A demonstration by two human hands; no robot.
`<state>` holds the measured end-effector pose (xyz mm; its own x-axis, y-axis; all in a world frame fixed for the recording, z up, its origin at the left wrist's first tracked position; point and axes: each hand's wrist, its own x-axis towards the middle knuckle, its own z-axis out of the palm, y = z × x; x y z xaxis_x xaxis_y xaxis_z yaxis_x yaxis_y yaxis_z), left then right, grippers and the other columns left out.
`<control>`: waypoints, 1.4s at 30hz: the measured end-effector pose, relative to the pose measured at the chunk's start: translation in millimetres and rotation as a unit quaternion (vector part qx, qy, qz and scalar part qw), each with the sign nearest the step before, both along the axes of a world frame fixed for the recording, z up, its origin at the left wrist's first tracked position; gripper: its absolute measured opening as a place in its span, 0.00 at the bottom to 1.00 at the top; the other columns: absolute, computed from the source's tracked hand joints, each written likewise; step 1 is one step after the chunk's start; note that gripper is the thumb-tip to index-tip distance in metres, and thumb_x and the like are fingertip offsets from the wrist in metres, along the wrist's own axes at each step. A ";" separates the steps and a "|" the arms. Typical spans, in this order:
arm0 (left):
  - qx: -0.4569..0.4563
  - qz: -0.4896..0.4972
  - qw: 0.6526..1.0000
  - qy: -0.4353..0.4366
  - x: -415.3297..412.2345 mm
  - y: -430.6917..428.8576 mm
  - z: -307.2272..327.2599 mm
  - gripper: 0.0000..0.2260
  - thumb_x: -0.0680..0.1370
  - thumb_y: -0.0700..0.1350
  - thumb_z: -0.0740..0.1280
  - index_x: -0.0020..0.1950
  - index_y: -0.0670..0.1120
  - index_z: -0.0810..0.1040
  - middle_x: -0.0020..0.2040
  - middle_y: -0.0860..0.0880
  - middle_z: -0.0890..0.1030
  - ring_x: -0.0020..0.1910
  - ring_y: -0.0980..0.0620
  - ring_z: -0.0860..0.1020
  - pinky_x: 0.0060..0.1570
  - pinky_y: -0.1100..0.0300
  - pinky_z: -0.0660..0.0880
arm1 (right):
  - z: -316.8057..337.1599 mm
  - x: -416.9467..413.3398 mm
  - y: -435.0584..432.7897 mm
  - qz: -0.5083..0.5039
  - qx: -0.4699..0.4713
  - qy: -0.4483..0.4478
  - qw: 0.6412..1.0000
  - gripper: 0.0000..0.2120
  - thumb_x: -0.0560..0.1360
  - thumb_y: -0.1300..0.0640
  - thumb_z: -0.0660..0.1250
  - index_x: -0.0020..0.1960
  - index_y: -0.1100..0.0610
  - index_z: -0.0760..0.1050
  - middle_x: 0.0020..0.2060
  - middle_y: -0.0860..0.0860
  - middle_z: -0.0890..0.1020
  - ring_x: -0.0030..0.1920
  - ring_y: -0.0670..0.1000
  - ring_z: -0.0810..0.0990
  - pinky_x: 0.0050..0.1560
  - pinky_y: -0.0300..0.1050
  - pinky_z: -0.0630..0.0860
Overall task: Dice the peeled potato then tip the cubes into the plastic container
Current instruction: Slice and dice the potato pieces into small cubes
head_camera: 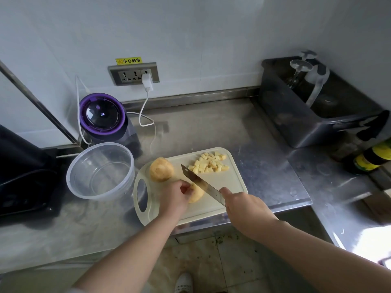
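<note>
Some cubes (209,164) lie on the cutting board (231,185); left hand (173,196) holds a potato piece (198,196), right hand (238,203) grips the knife (198,182); plastic container (99,192) beside the board unfilled

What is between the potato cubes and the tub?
A loose potato piece sits on the board between the cubes and the tub. The knife tip also reaches into that gap.

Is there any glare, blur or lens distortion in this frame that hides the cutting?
Head view: wide-angle bowing curves the edges of the steel counter; a blown-out glare patch sits lower right, clear of the cutting board; the knife, potato piece, left hand and right hand look slightly soft but readable.
</note>
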<state>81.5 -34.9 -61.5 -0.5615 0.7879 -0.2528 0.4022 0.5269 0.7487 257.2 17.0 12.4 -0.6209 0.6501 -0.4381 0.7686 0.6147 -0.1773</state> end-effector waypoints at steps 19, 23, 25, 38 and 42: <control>0.018 -0.018 1.000 0.019 0.2 2.3 0.1 0.09 0.77 0.45 0.69 0.54 0.43 0.81 0.50 0.50 0.82 0.49 0.55 0.77 0.53 0.62 0.69 | -0.7 -0.8 -15.3 0.104 0.067 -0.038 0.992 0.26 0.78 0.68 0.58 0.72 0.57 0.54 0.36 0.50 0.63 0.29 0.49 0.65 0.26 0.42 0.62; 0.007 -0.023 0.999 0.023 -1.2 2.6 -1.1 0.08 0.76 0.44 0.70 0.53 0.43 0.81 0.50 0.49 0.83 0.51 0.51 0.79 0.54 0.59 0.71 | -3.2 0.7 -11.9 0.094 0.056 -0.030 0.994 0.27 0.76 0.70 0.58 0.72 0.57 0.54 0.34 0.50 0.63 0.29 0.49 0.66 0.30 0.44 0.66; 0.006 -0.023 1.000 0.019 -1.7 2.9 -2.4 0.08 0.76 0.44 0.70 0.52 0.43 0.81 0.49 0.48 0.83 0.51 0.50 0.79 0.55 0.58 0.72 | -4.1 0.5 -11.7 0.081 0.045 -0.026 0.995 0.27 0.76 0.71 0.58 0.71 0.57 0.55 0.34 0.50 0.64 0.30 0.49 0.67 0.33 0.46 0.70; -0.005 -0.015 1.000 0.019 -0.7 3.2 -1.8 0.06 0.76 0.45 0.70 0.51 0.44 0.79 0.47 0.50 0.81 0.48 0.51 0.78 0.53 0.56 0.74 | -2.6 -4.7 -3.6 0.023 -0.049 -0.019 0.998 0.28 0.78 0.68 0.60 0.73 0.54 0.54 0.36 0.50 0.71 0.33 0.46 0.73 0.32 0.41 0.73; -0.012 -0.012 1.000 0.006 -0.6 4.5 -2.5 0.03 0.76 0.44 0.70 0.47 0.46 0.77 0.46 0.49 0.81 0.48 0.49 0.78 0.53 0.54 0.75 | -8.6 -6.6 -2.8 0.023 -0.057 -0.030 0.998 0.27 0.78 0.69 0.59 0.72 0.54 0.55 0.37 0.50 0.71 0.36 0.48 0.75 0.35 0.43 0.75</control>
<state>80.9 -30.4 -63.9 -0.5456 0.7947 -0.2659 0.4233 0.5352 0.7310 250.5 14.3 3.9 -0.6192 0.5656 -0.5447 0.7518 0.6274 -0.2031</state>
